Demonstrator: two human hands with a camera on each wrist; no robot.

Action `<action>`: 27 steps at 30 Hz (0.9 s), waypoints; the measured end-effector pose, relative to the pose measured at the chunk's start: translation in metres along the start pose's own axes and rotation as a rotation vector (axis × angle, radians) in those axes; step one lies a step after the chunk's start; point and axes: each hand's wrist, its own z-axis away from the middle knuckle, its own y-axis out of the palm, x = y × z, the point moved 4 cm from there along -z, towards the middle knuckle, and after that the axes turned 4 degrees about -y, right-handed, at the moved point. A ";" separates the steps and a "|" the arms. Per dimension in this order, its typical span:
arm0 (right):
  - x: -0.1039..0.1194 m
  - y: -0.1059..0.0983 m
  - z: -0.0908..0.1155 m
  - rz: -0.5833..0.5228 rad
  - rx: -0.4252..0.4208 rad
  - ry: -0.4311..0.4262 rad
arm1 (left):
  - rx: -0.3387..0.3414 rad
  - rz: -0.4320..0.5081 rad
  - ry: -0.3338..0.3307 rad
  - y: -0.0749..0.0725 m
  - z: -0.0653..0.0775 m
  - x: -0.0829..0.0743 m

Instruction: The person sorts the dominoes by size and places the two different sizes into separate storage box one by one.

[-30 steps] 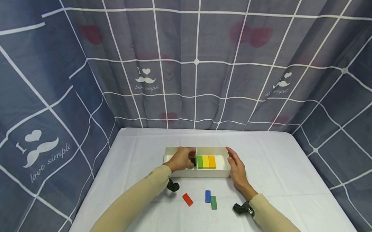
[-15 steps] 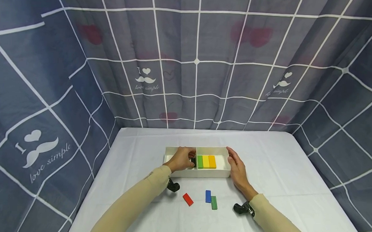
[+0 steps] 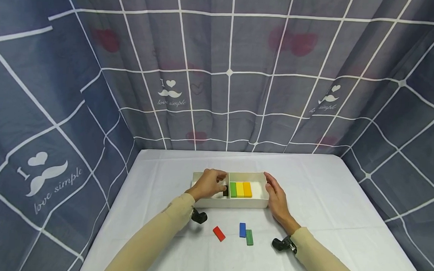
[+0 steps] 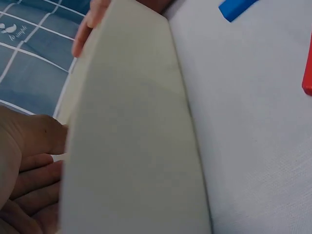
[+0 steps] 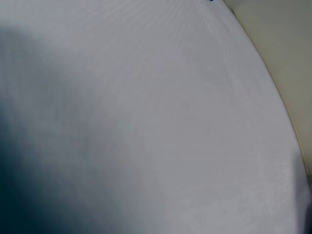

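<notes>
Your left hand [image 3: 206, 184] is over the white box's [image 3: 236, 203] left compartment, its fingers loose and parted, the thumb at a dark block [image 3: 226, 191] (beside the divider [image 3: 229, 180]). Nearer you on the cloth [image 3: 197, 260] lies a tilted red block [image 3: 218, 234]. The right compartment holds a light green block [image 3: 233, 189], then a yellow block [image 3: 239, 189] and a deeper yellow block [image 3: 247, 189]; below, a blue block [image 3: 242, 230] and a dark green block [image 3: 249, 237]. Your right hand [image 3: 279, 199] rests relaxed fingers against the box's right end.

The counter [image 3: 327, 197] is white and cloth-covered, faintly creased, with rounded far corners. A white box [image 3: 232, 203] stands crosswise on it. On its near side lie a red block [image 3: 218, 233], slanting, at left — and, apart from it, a blue block [image 3: 242, 230] with a green block [image 3: 249, 237] just beside, set slightly nearer.
</notes>
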 end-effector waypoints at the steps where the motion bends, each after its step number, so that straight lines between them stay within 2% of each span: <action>1: 0.000 0.000 0.000 -0.001 0.001 -0.004 | -0.009 0.000 -0.003 -0.002 0.002 -0.002; 7: 0.001 -0.001 0.000 -0.016 0.003 -0.015 | -0.069 -0.008 0.002 -0.009 0.013 -0.013; 14: 0.000 -0.001 0.001 -0.023 0.002 -0.010 | -0.113 -0.023 0.092 -0.013 0.029 -0.025; 27: 0.001 -0.002 0.001 -0.026 0.007 -0.020 | -0.207 0.015 0.201 -0.013 0.054 -0.040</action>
